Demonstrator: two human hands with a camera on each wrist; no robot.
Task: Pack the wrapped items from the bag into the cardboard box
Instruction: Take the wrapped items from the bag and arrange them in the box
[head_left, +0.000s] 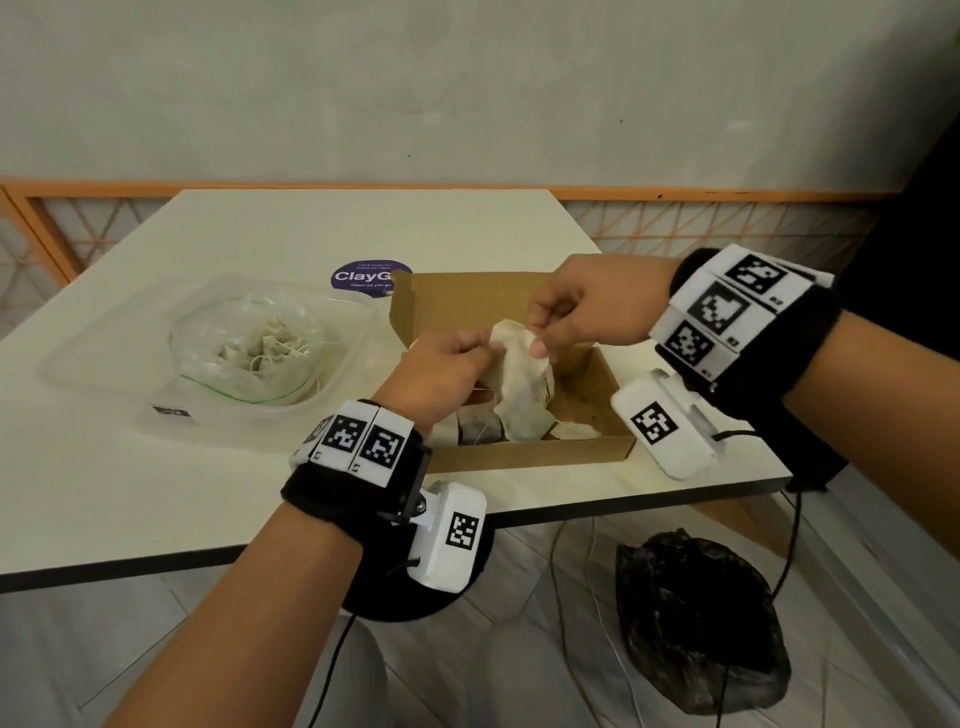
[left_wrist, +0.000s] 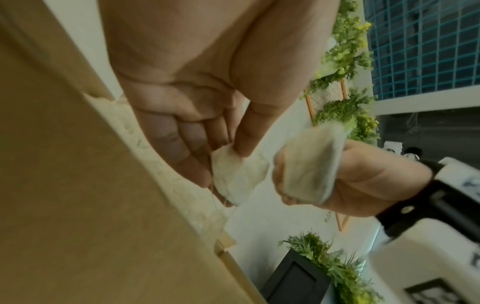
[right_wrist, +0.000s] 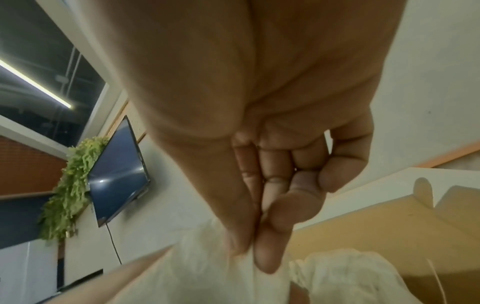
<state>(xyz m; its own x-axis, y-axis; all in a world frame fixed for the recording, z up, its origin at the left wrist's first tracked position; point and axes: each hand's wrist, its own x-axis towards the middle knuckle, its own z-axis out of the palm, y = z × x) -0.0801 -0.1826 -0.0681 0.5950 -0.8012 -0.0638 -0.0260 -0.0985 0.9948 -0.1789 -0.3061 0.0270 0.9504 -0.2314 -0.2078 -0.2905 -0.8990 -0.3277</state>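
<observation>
Both hands, left hand (head_left: 441, 364) and right hand (head_left: 582, 306), pinch one wrapped item (head_left: 519, 384) over the cardboard box (head_left: 535, 454), where several lie packed. More wait in the bag (head_left: 260, 353) at nine o'clock on the table (head_left: 156, 493).

A round purple sticker (head_left: 363, 279) on the bench (head_left: 156, 483) reads "ClayG", its end hidden behind the box (head_left: 524, 454).

A pale plaster wall (head_left: 467, 93) is edged by an orange lattice rail (head_left: 727, 223) behind the cream bench (head_left: 156, 493). Grey plank flooring (head_left: 545, 649) is seen below; a wall-mounted screen (right_wrist: 116, 176) is flanked by greenery (right_wrist: 70, 191).
</observation>
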